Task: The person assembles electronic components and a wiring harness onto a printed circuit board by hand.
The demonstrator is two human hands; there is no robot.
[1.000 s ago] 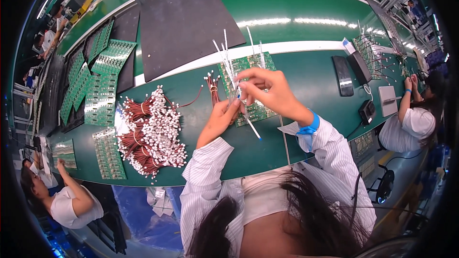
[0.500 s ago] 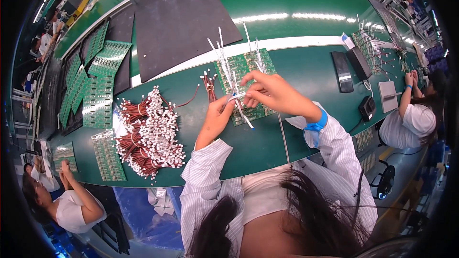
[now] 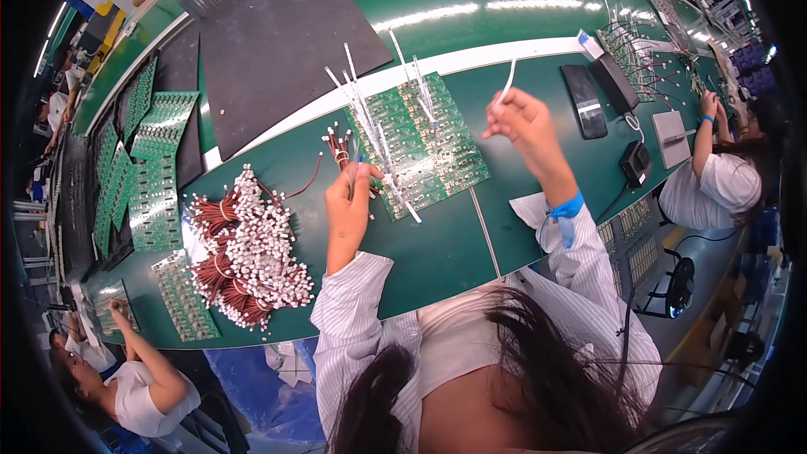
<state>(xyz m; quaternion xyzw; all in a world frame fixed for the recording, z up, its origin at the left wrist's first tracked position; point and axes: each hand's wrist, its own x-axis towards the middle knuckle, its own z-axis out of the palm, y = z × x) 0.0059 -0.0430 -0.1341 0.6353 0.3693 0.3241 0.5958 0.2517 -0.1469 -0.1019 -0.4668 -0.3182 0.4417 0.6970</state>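
My right hand [image 3: 528, 128] is raised to the right of a green circuit board panel [image 3: 458, 160]. Its fingertips pinch a single white flat ribbon cable [image 3: 509, 82], which points upward. At the panel's left edge, my left hand [image 3: 348, 206] is closed, thumb against fingers, on a few thin, blue-tipped flat ribbon cables [image 3: 356, 150]; how many cannot be made out. More white strips [image 3: 361, 109] stand up from the panel in two rows. Just behind my left hand lies a small bundle of red-brown wires [image 3: 338, 145].
A large heap of red-brown wire bundles with white connectors [image 3: 252, 252] lies left. Stacked circuit boards [image 3: 155, 193] are farther left, near a black mat [image 3: 286, 50]. A black phone-like slab [image 3: 583, 101] and black box [image 3: 635, 164] sit right. Co-workers sit at both sides.
My hands, together over the panel before, are now apart. The right one has moved right with a white strip; the left is a little left of the panel's middle. The view has shifted slightly.
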